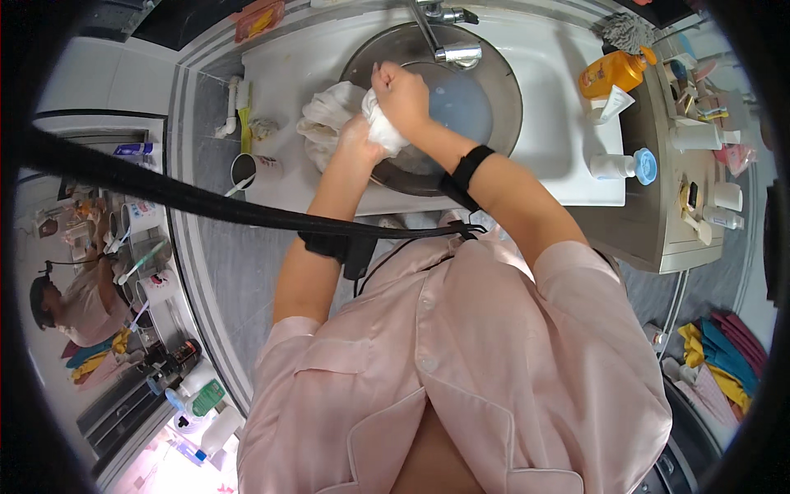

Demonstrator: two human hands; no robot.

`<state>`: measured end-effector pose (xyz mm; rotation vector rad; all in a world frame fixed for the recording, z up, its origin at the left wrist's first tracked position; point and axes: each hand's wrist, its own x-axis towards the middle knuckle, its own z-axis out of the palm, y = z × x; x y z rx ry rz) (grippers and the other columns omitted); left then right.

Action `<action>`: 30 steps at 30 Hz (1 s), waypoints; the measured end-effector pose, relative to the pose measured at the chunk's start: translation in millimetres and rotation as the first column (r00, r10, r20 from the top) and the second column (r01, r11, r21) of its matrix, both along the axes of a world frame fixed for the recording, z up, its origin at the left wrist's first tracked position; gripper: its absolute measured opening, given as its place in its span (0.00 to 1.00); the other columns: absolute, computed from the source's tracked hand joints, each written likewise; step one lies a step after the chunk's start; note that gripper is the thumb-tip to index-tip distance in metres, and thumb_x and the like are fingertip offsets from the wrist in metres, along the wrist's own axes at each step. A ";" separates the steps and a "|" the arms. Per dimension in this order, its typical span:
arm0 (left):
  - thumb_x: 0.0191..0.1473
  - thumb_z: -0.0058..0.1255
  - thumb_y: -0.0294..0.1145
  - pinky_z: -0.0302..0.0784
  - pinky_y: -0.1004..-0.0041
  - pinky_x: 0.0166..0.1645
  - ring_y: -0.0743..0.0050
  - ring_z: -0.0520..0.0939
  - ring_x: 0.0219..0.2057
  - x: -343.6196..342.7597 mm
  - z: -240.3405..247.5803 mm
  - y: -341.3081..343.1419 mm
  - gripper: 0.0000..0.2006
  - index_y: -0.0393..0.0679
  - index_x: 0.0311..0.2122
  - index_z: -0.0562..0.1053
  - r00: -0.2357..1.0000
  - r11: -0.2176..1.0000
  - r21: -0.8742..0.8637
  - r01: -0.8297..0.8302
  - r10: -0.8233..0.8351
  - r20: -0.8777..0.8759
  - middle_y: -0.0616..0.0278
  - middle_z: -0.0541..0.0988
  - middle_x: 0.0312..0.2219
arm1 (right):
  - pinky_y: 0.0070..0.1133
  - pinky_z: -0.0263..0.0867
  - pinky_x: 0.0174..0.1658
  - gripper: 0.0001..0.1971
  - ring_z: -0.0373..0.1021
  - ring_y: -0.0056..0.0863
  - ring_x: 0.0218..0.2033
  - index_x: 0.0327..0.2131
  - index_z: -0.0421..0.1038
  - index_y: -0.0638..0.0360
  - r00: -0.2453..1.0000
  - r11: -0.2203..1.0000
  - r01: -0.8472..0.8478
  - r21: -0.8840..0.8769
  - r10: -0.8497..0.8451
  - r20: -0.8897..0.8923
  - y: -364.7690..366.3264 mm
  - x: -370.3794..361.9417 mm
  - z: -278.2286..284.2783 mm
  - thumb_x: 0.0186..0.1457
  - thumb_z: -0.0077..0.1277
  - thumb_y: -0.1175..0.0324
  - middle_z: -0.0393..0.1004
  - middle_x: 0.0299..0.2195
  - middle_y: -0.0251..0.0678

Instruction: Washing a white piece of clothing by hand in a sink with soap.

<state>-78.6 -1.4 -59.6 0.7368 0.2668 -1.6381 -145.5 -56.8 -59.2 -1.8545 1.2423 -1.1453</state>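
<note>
While over round metal basin (502,99), both hands' fingers (387,82) clench crumpled white cloth (333,115).

Both forearms extend forward, converging ahead of the torso. Left hand (355,136) closed in a tight grip, knuckles up. Right hand (401,92) fisted just beyond it, the two touching. Dark band on each forearm.

shirt (461,362): pale pink, short-sleeved, buttoned; wristbands (471,167): black, both forearms
</note>
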 end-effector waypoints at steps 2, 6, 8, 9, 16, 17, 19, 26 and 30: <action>0.58 0.23 0.38 0.74 0.61 0.43 0.60 0.76 0.39 12.3 -3.4 6.5 0.18 0.43 0.45 0.64 0.994 0.996 0.088 -0.018 0.008 0.107 0.55 0.73 0.38 | 0.30 0.61 0.21 0.14 0.64 0.43 0.16 0.15 0.64 0.57 0.999 0.999 0.021 0.041 -0.023 0.042 22.4 3.3 6.4 0.50 0.47 0.63 0.65 0.12 0.39; 0.59 0.23 0.39 0.73 0.62 0.45 0.61 0.75 0.40 34.1 -14.8 12.7 0.18 0.44 0.46 0.64 0.999 0.999 -0.004 -0.036 0.036 0.025 0.57 0.72 0.39 | 0.30 0.61 0.21 0.13 0.63 0.42 0.15 0.15 0.63 0.56 0.965 0.965 -0.229 -0.131 0.243 0.102 74.4 11.5 20.6 0.49 0.48 0.64 0.65 0.12 0.39; 0.59 0.23 0.40 0.72 0.63 0.46 0.61 0.75 0.41 32.5 -17.2 16.1 0.18 0.44 0.46 0.64 0.999 0.999 -0.045 -0.019 0.018 -0.028 0.57 0.72 0.40 | 0.30 0.61 0.21 0.12 0.64 0.42 0.15 0.16 0.64 0.55 0.943 0.913 -0.322 -0.249 0.332 -0.003 72.8 12.1 17.0 0.49 0.48 0.64 0.65 0.12 0.39; 0.59 0.23 0.40 0.72 0.63 0.46 0.61 0.75 0.41 28.6 -18.2 15.6 0.19 0.44 0.46 0.64 0.999 0.998 -0.066 -0.004 0.000 -0.053 0.58 0.72 0.40 | 0.30 0.61 0.21 0.12 0.64 0.42 0.15 0.16 0.64 0.55 0.956 0.919 -0.280 -0.277 0.292 0.005 57.3 11.0 7.7 0.49 0.49 0.63 0.65 0.13 0.39; 0.58 0.24 0.49 0.65 0.64 0.53 0.62 0.71 0.46 18.2 -2.2 17.1 0.23 0.43 0.48 0.63 1.000 0.993 -0.119 0.025 -0.025 -0.003 0.57 0.71 0.44 | 0.27 0.60 0.19 0.16 0.65 0.33 0.14 0.13 0.61 0.54 0.963 0.967 -0.138 0.213 0.081 0.256 -6.9 0.9 -0.1 0.50 0.49 0.64 0.65 0.11 0.36; 0.58 0.28 0.48 0.66 0.63 0.52 0.61 0.72 0.46 16.9 14.1 22.0 0.22 0.42 0.48 0.62 0.996 0.996 -0.087 -0.018 0.026 0.084 0.55 0.69 0.45 | 0.25 0.60 0.20 0.16 0.65 0.29 0.14 0.12 0.60 0.53 0.869 0.872 -0.245 0.423 0.005 0.494 -10.6 -0.5 -1.6 0.50 0.50 0.65 0.65 0.11 0.33; 0.55 0.36 0.50 0.63 0.65 0.54 0.62 0.69 0.49 21.6 22.4 35.3 0.27 0.40 0.52 0.57 0.979 0.988 -0.149 0.028 0.003 0.205 0.54 0.65 0.49 | 0.24 0.60 0.20 0.14 0.64 0.25 0.15 0.15 0.61 0.54 0.768 0.728 -0.366 0.579 -0.114 0.630 -13.3 -3.6 5.9 0.49 0.52 0.65 0.64 0.13 0.31; 0.51 0.47 0.47 0.61 0.73 0.52 0.68 0.71 0.46 6.9 20.0 57.3 0.30 0.36 0.53 0.57 0.774 0.964 -0.148 0.220 -0.080 0.628 0.58 0.68 0.47 | 0.26 0.68 0.27 0.08 0.68 0.26 0.22 0.23 0.63 0.56 0.513 0.468 -0.614 0.635 -0.375 0.772 -15.8 -12.7 30.7 0.50 0.51 0.67 0.68 0.22 0.33; 0.49 0.52 0.33 0.64 0.76 0.47 0.75 0.72 0.42 1.3 32.8 59.9 0.20 0.34 0.45 0.66 0.643 0.986 -0.124 0.113 0.023 0.765 0.61 0.73 0.40 | 0.23 0.68 0.28 0.07 0.69 0.25 0.24 0.25 0.63 0.57 0.477 0.451 -0.657 0.605 -0.372 0.796 -12.4 -19.8 30.2 0.51 0.50 0.68 0.69 0.23 0.33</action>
